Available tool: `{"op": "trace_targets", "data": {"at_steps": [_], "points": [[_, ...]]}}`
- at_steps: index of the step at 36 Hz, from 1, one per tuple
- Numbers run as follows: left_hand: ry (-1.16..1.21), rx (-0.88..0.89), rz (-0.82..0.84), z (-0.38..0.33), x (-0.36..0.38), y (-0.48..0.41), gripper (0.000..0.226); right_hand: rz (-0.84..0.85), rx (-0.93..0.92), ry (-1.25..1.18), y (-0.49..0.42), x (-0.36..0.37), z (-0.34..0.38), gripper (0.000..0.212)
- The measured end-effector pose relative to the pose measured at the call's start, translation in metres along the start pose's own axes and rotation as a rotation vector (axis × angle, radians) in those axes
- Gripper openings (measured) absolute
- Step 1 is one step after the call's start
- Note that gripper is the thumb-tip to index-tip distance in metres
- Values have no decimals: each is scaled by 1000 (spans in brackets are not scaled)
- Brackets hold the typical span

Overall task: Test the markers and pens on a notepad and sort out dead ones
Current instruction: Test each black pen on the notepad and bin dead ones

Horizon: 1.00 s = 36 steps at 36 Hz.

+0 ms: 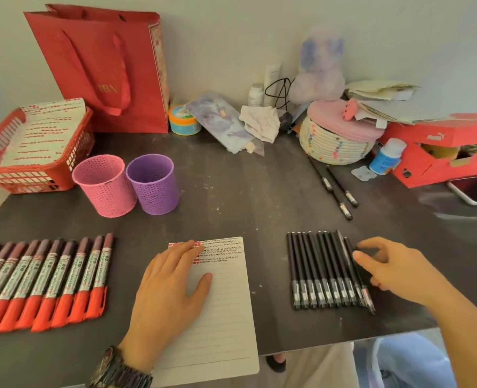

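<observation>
The notepad (223, 317), bottom centre on the surface, bears only a few top rows of test marks under the flat, spread left hand (170, 298), while the fingers (377, 243) of the right hand (396, 271) pinch the end pen (368, 299) at lower right, so most sorting seemingly remains.

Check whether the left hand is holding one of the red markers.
No: the left hand lies flat on the notepad, holding nothing, and the red markers lie in a row beside it.
</observation>
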<state>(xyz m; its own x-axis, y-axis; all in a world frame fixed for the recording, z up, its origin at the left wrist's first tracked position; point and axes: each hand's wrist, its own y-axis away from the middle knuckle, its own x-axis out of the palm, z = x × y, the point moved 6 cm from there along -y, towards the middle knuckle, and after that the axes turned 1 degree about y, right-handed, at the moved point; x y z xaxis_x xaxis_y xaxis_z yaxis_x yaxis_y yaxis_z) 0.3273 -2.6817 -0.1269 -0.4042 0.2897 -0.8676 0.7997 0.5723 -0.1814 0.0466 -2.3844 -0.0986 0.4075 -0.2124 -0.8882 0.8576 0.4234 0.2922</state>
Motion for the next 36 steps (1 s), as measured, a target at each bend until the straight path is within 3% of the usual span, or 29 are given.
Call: {"op": "trace_targets", "data": {"at_steps": [6, 9, 15, 19, 21, 26, 28, 32, 36], "points": [[5, 8, 3, -5, -3, 1, 51, -290, -30, 19, -44, -18, 23, 35], [5, 1, -1, -6, -4, 2, 52, -354, -59, 75, -68, -24, 44, 36], [15, -26, -10, -6, -7, 2, 50, -225, 8, 287, -98, -18, 62, 42], [96, -31, -14, -3, -9, -2, 38, -136, 43, 270, -107, -20, 61, 33], [167, -37, -21, -2, -13, -3, 38, -64, 89, 103, -104, -22, 56, 33], [242, 9, -146, -8, -28, 0, 34, 104, 103, -796, -60, -5, 64, 44], [235, 63, -196, -19, -34, 1, 28, 122, 29, -988, -35, 3, 79, 33], [299, 46, -68, -46, -36, 3, 37, 164, -144, -1236, 18, 28, 119, 14], [320, 63, 141, -64, -20, 4, 48, 254, -352, -1216, 68, 60, 165, 12]]}}
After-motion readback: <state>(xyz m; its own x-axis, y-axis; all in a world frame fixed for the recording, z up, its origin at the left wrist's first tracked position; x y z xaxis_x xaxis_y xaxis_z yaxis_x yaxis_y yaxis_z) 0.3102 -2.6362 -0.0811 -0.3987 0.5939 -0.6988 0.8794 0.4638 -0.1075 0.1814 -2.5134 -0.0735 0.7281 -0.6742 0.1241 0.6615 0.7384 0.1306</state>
